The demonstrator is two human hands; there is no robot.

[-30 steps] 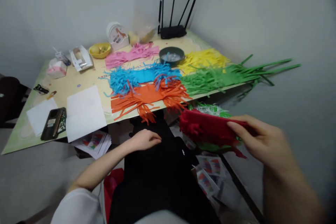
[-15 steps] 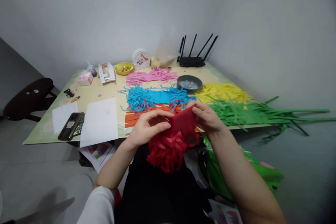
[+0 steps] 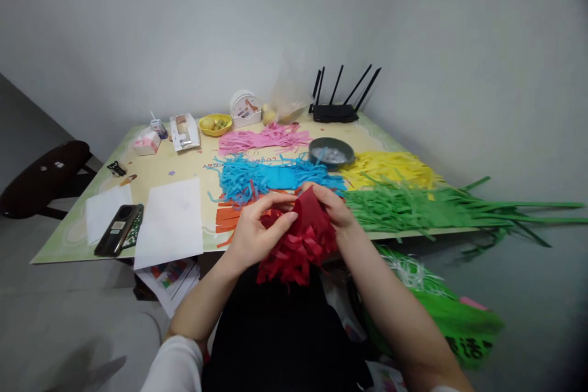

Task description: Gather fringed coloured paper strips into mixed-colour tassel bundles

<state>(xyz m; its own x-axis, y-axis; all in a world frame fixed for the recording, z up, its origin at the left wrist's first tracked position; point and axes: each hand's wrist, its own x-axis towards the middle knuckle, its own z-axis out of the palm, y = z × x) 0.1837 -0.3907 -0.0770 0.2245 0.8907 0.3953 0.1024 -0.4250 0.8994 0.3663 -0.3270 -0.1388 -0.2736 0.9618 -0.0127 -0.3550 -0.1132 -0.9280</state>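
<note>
Both hands hold a piece of red fringed paper (image 3: 312, 214) above my lap at the table's front edge. My left hand (image 3: 261, 229) grips its left side, thumb toward the uncut band. My right hand (image 3: 331, 205) pinches the upper right part of that band, its fingertips partly hidden behind the paper. Curled red strips hang below. Just beyond the hands lies orange fringed paper (image 3: 226, 218), partly covered by blue fringed paper (image 3: 275, 176). Green fringed paper (image 3: 413, 205) is to the right, its long strips reaching past the table edge.
Yellow fringed paper (image 3: 390, 168), pink fringed paper (image 3: 252, 139) and a dark round bowl (image 3: 331, 152) lie farther back. A black router (image 3: 335, 113) stands near the wall. White paper (image 3: 169, 220) and a phone (image 3: 118, 229) are on the left. A green bag (image 3: 450, 312) sits below right.
My right hand has moved left, nearer my left hand. The red paper's band has turned from nearly flat to a pointed, folded shape. The view has shifted slightly.
</note>
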